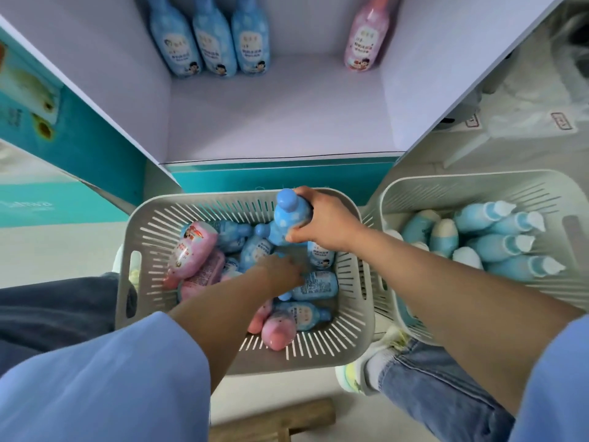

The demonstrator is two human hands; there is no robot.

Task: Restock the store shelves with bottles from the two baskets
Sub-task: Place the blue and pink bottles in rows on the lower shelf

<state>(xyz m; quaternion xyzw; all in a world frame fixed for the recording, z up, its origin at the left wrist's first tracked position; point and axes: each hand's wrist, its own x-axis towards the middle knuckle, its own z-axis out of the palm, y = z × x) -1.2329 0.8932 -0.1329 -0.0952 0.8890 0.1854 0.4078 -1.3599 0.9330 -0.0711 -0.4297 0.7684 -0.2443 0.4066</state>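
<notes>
Head view, looking down. White shelf compartment (280,122) fills the upper frame, open at the front, teal panel below its front edge. Against its back wall: three blue bottles (210,39) standing side by side at left, one pink bottle (366,36) standing alone at right, well apart from the blue ones.

Two grey slotted baskets sit on the floor in front of the shelf. Centre basket (153,218): a mixed heap of lying bottles, pink ones (194,247) mostly on the left side and near edge, blue ones in the middle and on the right. Right basket (446,183): pale blue bottles with white caps (497,244), lying in rows, caps pointing right.

Right hand (325,218): over the far side of the centre basket, fingers and thumb wrapped round the body of a blue bottle (288,215), cap pointing up and away, lifted above the heap.

Left hand (280,269): down inside the centre basket among the blue bottles, blurred; cannot tell whether the fingers hold anything.
</notes>
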